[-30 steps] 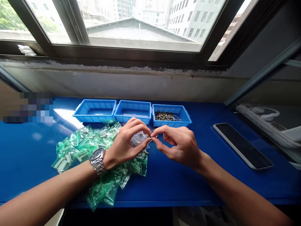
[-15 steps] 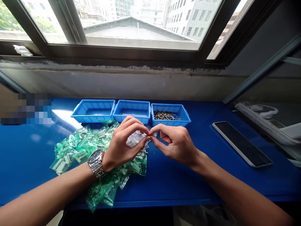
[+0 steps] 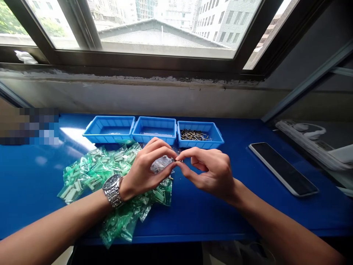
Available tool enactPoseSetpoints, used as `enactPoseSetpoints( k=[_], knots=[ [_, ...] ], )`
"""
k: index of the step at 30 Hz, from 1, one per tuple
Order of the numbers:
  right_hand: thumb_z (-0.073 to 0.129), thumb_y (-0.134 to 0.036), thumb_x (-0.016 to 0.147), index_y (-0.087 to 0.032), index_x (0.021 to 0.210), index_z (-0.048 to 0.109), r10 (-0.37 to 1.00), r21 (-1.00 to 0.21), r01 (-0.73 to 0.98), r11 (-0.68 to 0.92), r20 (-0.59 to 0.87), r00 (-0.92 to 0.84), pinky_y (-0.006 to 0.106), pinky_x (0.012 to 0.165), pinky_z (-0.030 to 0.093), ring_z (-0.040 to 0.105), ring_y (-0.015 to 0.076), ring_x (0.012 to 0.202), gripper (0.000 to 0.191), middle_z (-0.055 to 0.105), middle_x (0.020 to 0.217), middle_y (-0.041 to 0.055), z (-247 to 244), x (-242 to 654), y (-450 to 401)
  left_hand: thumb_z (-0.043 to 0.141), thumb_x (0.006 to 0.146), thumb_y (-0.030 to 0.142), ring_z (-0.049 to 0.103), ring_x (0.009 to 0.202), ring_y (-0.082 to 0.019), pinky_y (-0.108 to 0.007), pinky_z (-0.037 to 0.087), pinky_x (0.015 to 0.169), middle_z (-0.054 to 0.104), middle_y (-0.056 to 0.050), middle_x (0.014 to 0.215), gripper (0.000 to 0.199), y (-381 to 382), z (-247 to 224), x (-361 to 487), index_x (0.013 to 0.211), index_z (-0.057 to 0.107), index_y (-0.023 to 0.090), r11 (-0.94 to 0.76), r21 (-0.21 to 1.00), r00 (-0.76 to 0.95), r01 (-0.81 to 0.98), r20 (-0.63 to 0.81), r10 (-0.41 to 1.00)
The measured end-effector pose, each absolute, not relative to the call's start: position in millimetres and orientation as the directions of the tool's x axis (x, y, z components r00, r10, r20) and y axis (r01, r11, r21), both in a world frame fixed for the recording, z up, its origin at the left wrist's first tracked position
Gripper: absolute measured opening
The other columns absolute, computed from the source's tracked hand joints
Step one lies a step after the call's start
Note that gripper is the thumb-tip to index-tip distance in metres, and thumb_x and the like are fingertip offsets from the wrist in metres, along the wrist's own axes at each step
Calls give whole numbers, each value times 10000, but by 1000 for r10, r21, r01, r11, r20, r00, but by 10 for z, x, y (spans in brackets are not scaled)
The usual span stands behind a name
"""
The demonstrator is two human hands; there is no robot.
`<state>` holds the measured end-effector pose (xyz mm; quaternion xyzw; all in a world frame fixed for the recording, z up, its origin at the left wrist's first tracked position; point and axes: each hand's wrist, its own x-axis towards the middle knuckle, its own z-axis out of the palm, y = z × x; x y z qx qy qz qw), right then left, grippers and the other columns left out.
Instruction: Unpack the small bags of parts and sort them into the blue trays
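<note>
My left hand, with a metal-band watch at its wrist, pinches thumb and forefinger together. Its fingertips meet those of my right hand, which is closed in a similar pinch. Something tiny and dark shows where the fingertips touch, too small to name. Below and left of the hands lies a heap of green plastic bags holding pale pieces and thin rods. A clear plastic bag shows between my left thumb and forefinger.
Along the wall stand three blue bins: a left bin, a middle bin and a right bin with many thin metal pins. A phone lies at right on the blue table. Window frames rise behind.
My right hand has shifted and turned slightly at the fingertips. The tiny thing between them is now more covered. Both hands stay in nearly the same place.
</note>
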<state>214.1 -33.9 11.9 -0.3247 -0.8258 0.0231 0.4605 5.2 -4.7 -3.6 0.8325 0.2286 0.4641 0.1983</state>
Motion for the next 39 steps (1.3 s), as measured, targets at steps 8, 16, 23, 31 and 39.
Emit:
enactPoseSetpoints(
  k=[8, 16, 23, 31, 39],
  knots=[
    [716, -186, 944, -169, 914, 720, 645, -409, 534, 740, 657, -390, 217, 513, 393, 403, 70, 470, 34, 642, 658, -40, 144, 2170, -279, 759, 946, 173, 637, 882, -208, -369, 541, 784, 719, -55, 923, 72, -46, -16, 31, 996, 709, 185, -819, 541, 376, 191, 731, 570],
    [711, -179, 944, -166, 922, 725, 643, -400, 539, 741, 656, -396, 221, 518, 402, 411, 74, 466, 29, 668, 671, -30, 123, 2157, -282, 752, 941, 146, 633, 885, -205, -370, 537, 789, 719, -53, 924, 81, -46, -7, 48, 1000, 710, 183, -824, 530, 374, 201, 736, 565],
    [733, -211, 950, -190, 936, 721, 554, -318, 545, 776, 756, -349, 225, 472, 390, 413, 71, 433, 28, 673, 639, -36, 135, 2146, -331, 721, 958, 158, 633, 896, -213, -374, 542, 790, 710, -65, 943, 50, -46, -19, 50, 997, 703, 185, -820, 532, 421, 210, 708, 567],
    [729, -233, 952, -200, 924, 723, 572, -342, 541, 769, 745, -343, 232, 474, 400, 411, 79, 434, 43, 649, 612, -41, 145, 2160, -337, 728, 961, 182, 642, 890, -218, -377, 553, 778, 706, -68, 938, 51, -48, -28, 49, 1000, 699, 195, -834, 512, 421, 205, 723, 547],
    [706, -206, 965, -169, 950, 738, 647, -431, 506, 747, 647, -404, 222, 514, 399, 411, 73, 478, 51, 647, 667, -38, 112, 2155, -268, 750, 936, 123, 636, 904, -203, -369, 543, 790, 709, -58, 948, 107, -47, -16, 43, 1016, 700, 174, -839, 507, 379, 196, 750, 542]
  ],
)
